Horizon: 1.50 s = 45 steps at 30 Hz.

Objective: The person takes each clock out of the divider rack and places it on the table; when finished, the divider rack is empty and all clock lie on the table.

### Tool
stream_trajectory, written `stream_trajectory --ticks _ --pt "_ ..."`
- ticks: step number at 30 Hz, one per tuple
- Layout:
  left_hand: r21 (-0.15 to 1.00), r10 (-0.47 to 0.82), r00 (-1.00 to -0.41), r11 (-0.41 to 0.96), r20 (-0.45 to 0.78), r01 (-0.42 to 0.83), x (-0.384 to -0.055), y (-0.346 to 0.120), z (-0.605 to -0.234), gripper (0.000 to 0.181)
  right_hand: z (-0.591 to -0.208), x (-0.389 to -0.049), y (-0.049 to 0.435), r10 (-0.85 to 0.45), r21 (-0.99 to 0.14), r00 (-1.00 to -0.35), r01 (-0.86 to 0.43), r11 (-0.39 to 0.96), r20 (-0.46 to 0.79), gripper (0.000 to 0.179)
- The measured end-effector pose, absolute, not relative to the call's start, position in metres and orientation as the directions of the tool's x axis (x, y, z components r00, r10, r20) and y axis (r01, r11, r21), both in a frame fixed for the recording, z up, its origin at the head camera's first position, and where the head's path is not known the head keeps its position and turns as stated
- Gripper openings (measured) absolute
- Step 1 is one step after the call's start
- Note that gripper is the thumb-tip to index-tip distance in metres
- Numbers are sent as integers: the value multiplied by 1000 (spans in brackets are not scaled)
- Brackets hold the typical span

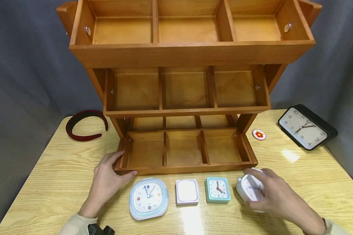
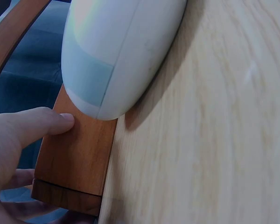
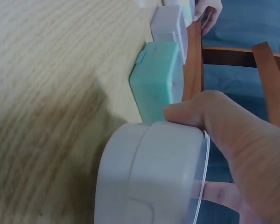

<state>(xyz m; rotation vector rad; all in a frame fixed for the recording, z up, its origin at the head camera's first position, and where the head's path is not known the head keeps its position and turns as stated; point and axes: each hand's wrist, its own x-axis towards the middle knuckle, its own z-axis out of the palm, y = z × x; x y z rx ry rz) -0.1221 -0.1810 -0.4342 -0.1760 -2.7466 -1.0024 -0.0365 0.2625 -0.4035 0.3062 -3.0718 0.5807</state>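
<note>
My right hand (image 1: 267, 192) grips a white round alarm clock (image 1: 248, 187) at the front right. Its thumb lies along the rim in the right wrist view, and part of the clock's face is hidden by the hand. My left hand (image 1: 109, 179) rests at the left front corner of a three-tier wooden organizer (image 1: 182, 170), thumb against the bottom tier's front and fingers by its side. Between the hands stand a light-blue-and-white clock (image 1: 148, 199), a small lilac-framed square clock (image 1: 187, 192) with a washed-out face and a small teal clock (image 1: 217, 190).
A dark red headband (image 1: 81, 138) lies at the left of the table. To the organizer's right are a round flower badge (image 1: 259, 134) and a black-framed clock (image 1: 304, 127) near the table edge. Grey curtains (image 1: 26, 65) hang behind.
</note>
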Motion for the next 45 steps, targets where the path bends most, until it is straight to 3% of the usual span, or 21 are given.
stream_trajectory --ticks 36,45 --pt "628 43 -973 758 225 178 -118 -181 -432 71 -419 -31 258 -163 -334 -984 -178 926 72 88" --pt "616 69 -976 766 206 184 -115 -186 -428 75 -410 -29 259 -129 -339 -990 -140 930 55 104"
